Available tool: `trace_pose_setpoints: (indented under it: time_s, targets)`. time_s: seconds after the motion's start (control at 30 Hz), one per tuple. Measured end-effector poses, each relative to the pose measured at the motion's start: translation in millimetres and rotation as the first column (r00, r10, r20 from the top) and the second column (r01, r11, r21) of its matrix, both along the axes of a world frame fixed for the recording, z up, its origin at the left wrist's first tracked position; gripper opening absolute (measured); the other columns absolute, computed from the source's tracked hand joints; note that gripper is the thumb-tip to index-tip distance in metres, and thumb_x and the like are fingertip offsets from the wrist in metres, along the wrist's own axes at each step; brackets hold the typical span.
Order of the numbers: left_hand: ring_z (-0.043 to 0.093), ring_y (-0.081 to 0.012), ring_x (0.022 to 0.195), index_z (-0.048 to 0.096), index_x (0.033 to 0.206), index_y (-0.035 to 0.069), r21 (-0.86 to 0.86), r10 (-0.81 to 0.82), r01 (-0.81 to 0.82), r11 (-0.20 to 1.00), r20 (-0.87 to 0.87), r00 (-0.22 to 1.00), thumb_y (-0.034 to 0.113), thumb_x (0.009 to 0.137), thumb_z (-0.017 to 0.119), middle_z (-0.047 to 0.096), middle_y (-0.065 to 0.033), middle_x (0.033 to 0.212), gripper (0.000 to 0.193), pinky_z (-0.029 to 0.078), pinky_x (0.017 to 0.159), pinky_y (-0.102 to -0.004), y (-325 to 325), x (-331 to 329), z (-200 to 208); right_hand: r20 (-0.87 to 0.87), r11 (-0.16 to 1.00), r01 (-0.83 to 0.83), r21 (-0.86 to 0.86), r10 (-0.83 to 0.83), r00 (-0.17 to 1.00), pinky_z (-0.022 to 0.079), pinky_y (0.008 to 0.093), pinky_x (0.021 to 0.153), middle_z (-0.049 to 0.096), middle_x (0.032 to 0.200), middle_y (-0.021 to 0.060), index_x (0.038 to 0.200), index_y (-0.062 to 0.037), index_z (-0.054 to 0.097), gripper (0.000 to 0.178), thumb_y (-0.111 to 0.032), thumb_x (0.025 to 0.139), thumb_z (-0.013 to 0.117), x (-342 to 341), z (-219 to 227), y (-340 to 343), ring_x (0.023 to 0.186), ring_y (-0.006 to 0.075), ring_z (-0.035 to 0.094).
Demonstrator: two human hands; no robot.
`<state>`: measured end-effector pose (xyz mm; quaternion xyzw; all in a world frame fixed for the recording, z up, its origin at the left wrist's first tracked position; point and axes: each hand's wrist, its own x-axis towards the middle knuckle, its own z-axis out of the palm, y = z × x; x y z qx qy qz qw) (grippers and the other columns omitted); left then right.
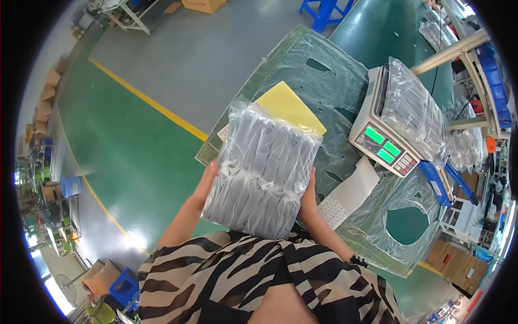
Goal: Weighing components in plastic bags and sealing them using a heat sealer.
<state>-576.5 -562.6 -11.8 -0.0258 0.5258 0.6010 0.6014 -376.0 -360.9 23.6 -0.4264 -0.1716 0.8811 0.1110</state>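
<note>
Between my two hands I hold a clear plastic bag point(263, 173) packed with rows of flat grey pieces, whose exact kind the plastic obscures. My left hand point(206, 181) grips its left side and my right hand point(308, 191) its right side; the fingers are partly hidden by the bag. Just beyond the bag's far edge lies a yellow sheet point(291, 105) on the table. To the right stands a white weighing scale point(386, 143) with green lit displays. Another filled clear bag point(413, 108) rests on the scale. A sheet of printed labels point(350, 194) lies right of my right hand.
The table point(329, 81) is covered with torn clear plastic. Blue-handled tools point(445, 183) lie at its right, beside a rack with blue bins point(492, 81). A blue stool point(325, 13) stands at the far side. Cardboard boxes point(458, 264) sit at lower right.
</note>
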Motion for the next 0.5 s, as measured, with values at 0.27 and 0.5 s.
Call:
trace_pose_setpoints:
  time_s: [0.27, 0.5]
  targets:
    - [0.044, -0.0236, 0.122, 0.027, 0.141, 0.001, 0.057, 0.043, -0.033, 0.998, -0.177, 0.983, 0.069, 0.085, 0.041, 0.043, -0.0139, 0.135, 0.090, 0.036, 0.101, -0.0361, -5, 5, -1, -0.082, 0.989, 0.065, 0.132, -0.054, 0.995, 0.032, 0.0395, 0.105, 0.045, 0.137, 0.0077, 0.140, -0.0101, 0.036, 0.069, -0.059, 0.092, 0.036, -8, 4, -6, 0.122, 0.0260, 0.046]
    - [0.045, -0.0233, 0.120, 0.031, 0.139, 0.001, 0.094, 0.015, 0.003, 0.996, -0.193, 0.981, 0.068, 0.085, 0.042, 0.044, -0.0137, 0.134, 0.087, 0.038, 0.100, -0.0361, 46, -24, 33, -0.104, 0.966, 0.155, 0.209, -0.136, 0.985, 0.034, 0.0387, 0.105, 0.044, 0.137, 0.0080, 0.139, -0.0101, 0.036, 0.066, -0.056, 0.092, 0.038, -23, 38, 30, 0.121, 0.0252, 0.047]
